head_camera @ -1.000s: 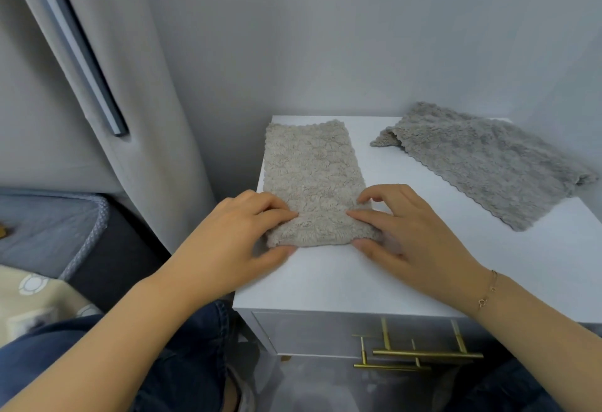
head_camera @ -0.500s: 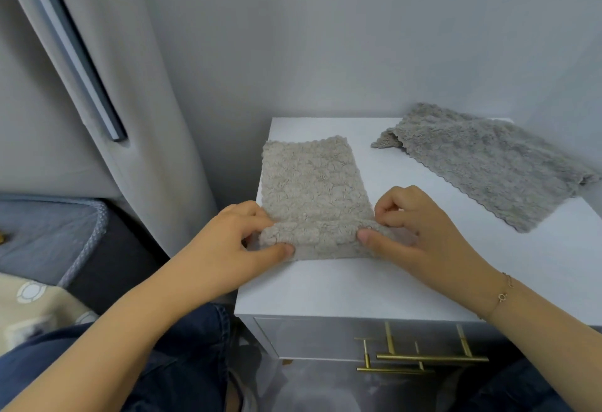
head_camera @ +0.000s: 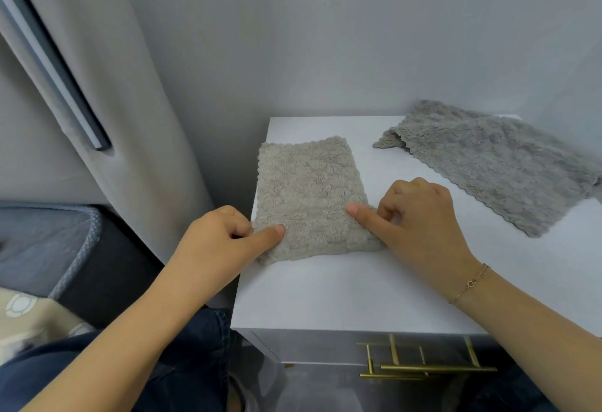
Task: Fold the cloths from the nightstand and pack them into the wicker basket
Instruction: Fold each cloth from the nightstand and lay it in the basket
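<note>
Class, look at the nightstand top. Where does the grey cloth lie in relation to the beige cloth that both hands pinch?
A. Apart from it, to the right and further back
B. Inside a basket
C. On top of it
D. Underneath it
A: the grey cloth lies spread apart from the beige cloth, with bare nightstand top between them.

Both forearms reach in from the near edge, bare to the wrists, and converge toward the middle. The left hand (head_camera: 218, 242) has its thumb stretched flat to the right on the beige cloth (head_camera: 309, 196), its fingers (head_camera: 239, 216) curled at the cloth's left edge, pinching it. The right hand (head_camera: 420, 216) mirrors it: thumb stretched left on the cloth, fingers curled at the right edge. A thin bracelet (head_camera: 470, 283) circles the right wrist.
</note>
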Motion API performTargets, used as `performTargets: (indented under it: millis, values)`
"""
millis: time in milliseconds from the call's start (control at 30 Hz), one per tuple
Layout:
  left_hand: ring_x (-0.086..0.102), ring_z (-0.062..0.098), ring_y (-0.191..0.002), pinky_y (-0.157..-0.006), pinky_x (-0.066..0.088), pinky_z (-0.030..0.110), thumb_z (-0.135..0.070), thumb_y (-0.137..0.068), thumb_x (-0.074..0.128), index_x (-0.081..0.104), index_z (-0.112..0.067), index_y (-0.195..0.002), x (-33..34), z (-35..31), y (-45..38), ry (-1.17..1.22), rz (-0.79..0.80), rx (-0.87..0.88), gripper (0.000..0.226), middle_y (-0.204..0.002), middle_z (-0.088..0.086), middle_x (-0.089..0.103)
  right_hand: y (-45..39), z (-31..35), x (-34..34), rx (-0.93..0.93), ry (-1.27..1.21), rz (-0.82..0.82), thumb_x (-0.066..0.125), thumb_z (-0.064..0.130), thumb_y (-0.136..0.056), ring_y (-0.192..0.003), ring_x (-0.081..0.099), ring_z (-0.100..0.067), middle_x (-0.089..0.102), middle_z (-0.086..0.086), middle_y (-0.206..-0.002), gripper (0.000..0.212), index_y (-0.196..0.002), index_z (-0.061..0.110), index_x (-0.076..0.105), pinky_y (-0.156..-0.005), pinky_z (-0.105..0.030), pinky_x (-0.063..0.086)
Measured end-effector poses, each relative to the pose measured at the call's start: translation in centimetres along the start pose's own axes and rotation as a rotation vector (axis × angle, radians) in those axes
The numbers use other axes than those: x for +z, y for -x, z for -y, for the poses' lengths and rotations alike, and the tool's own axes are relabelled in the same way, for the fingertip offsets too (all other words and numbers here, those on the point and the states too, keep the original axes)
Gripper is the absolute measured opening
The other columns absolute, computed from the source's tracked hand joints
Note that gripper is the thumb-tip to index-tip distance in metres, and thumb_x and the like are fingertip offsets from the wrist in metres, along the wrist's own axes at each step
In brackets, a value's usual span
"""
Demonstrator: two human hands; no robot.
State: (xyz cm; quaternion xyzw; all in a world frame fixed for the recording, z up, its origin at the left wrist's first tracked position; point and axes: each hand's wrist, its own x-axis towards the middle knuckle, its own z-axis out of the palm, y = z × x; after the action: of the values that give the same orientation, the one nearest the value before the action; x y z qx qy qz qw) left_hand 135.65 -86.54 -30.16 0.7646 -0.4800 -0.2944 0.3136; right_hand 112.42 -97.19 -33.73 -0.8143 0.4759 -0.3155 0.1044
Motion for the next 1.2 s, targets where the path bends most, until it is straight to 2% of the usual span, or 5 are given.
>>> performTargets:
  millis: [300, 500, 700, 967, 1200]
  values:
    - [0.045, -0.008, -0.095, -0.077, 0.035, 0.003, -0.038, -0.074, 0.074, 0.051, -0.038, -0.086, 0.1, 0.5, 0.3, -0.175, -0.228, 0.443, 0.026, -0.100, -0.021, 0.045, -0.1, 0.6, -1.7, -0.524, -0.026, -0.004, 0.060, 0.022, -0.095, -0.087, 0.057, -0.018, 0.062, 0.003, -0.098, 0.011, -0.097, 0.015, 0.069, -0.080, -0.036, 0.043]
    - [0.049, 0.007, -0.121, -0.097, 0.047, 0.040, -0.038, -0.096, 0.047, 0.068, -0.025, -0.121, 0.1, 1.2, -0.1, -0.382, -0.079, 0.727, 0.034, -0.135, -0.013, 0.052, 0.8, -0.4, -2.1, -0.534, 0.087, 0.211, 0.053, 0.053, -0.090, -0.105, 0.053, -0.010, 0.063, 0.007, -0.115, 0.048, -0.120, 0.018, 0.066, -0.099, -0.025, 0.034]
    - [0.031, -0.005, -0.138, -0.117, 0.029, 0.033, -0.070, -0.082, 0.044, 0.037, -0.036, -0.146, -0.1, 1.5, 0.3, -0.433, 0.140, 0.598, 0.073, -0.150, -0.023, 0.035, 0.5, -0.4, -1.3, -0.451, 0.046, 0.256, 0.052, 0.053, -0.088, -0.106, 0.054, -0.010, 0.065, 0.005, -0.116, 0.051, -0.124, 0.018, 0.062, -0.095, -0.019, 0.034]
    - [0.055, 0.002, -0.092, -0.099, 0.031, 0.021, -0.064, -0.078, 0.042, 0.065, -0.032, -0.118, -0.4, 0.7, 0.4, -0.544, -0.057, 0.660, 0.056, -0.099, -0.025, 0.062, 0.2, 0.1, -2.7, -0.391, -0.071, 0.296, 0.053, 0.054, -0.087, -0.091, 0.056, -0.006, 0.065, 0.009, -0.095, 0.043, -0.112, 0.022, 0.068, -0.087, -0.024, 0.041]
    - [0.046, 0.003, -0.097, -0.080, 0.038, 0.014, -0.075, -0.066, 0.052, 0.065, -0.028, -0.084, -0.7, 0.8, 1.1, -0.222, 0.188, 0.397, 0.052, -0.096, -0.014, 0.049, 0.9, 1.3, -3.9, -0.120, -0.462, 0.429, 0.074, 0.046, -0.081, -0.092, 0.061, -0.011, 0.066, 0.006, -0.091, 0.028, -0.086, 0.018, 0.074, -0.082, -0.019, 0.044]
